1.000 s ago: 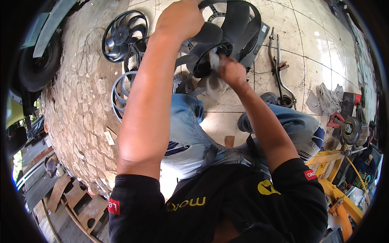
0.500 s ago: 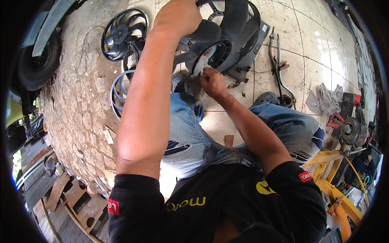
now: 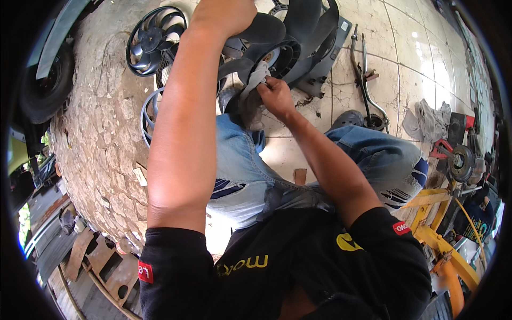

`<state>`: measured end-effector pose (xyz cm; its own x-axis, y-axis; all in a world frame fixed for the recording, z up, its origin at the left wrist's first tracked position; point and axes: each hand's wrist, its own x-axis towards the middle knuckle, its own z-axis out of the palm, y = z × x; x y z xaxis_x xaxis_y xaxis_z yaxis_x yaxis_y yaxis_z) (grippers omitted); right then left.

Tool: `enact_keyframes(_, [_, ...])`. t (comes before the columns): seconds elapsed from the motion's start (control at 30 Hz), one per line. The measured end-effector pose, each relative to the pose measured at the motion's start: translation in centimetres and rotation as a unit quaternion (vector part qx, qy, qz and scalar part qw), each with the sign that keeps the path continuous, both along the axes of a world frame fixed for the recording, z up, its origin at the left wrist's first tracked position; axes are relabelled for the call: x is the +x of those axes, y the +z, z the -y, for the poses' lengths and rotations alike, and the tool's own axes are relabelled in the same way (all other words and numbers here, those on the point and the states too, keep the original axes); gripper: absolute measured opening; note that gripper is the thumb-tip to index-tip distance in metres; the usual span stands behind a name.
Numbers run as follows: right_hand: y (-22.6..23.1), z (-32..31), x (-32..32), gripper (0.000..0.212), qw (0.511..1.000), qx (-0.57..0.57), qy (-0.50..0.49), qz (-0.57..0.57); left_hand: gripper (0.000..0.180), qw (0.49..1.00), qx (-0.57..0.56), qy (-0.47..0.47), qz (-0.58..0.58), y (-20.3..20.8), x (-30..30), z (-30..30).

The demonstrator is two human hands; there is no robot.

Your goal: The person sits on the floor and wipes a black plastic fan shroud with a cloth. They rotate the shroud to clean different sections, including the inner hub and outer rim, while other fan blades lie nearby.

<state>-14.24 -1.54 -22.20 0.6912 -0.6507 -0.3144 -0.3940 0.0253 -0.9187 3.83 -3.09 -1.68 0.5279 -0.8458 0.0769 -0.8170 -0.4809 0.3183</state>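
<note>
I sit on a tiled floor (image 3: 373, 69) with a black radiator fan (image 3: 288, 42) and its shroud held up in front of me. My left hand (image 3: 226, 16) grips a fan blade at the top. Pressed against the fan's hub is a grey rag (image 3: 253, 88), with my right hand (image 3: 277, 96) shut on it. My knees in blue jeans (image 3: 373, 154) are bent below the fan.
A second black fan (image 3: 152, 40) and a round ring (image 3: 152, 114) lie on the rough stone paving at the left. A bent metal bar (image 3: 365, 80) and a crumpled cloth (image 3: 429, 120) lie at the right, near a yellow frame (image 3: 437, 234). A wheel (image 3: 45, 80) stands at the far left.
My right hand with the rag has moved from the fan's centre down and left along the hub. The left hand has kept its hold on the blade.
</note>
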Motion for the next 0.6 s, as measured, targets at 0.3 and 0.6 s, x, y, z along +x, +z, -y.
enact_keyframes(0.3, [0.6,7.5,-1.8,0.024,0.922,-0.260,0.174,-0.230,0.030,1.000,-0.001,-0.016,-0.016,1.4,-1.3,-0.4])
enact_keyframes(0.6, [2.7,7.6,1.0,0.013,0.873,0.472,-0.093,0.076,0.030,1.000,0.003,-0.008,0.005,0.6,-0.4,-0.2])
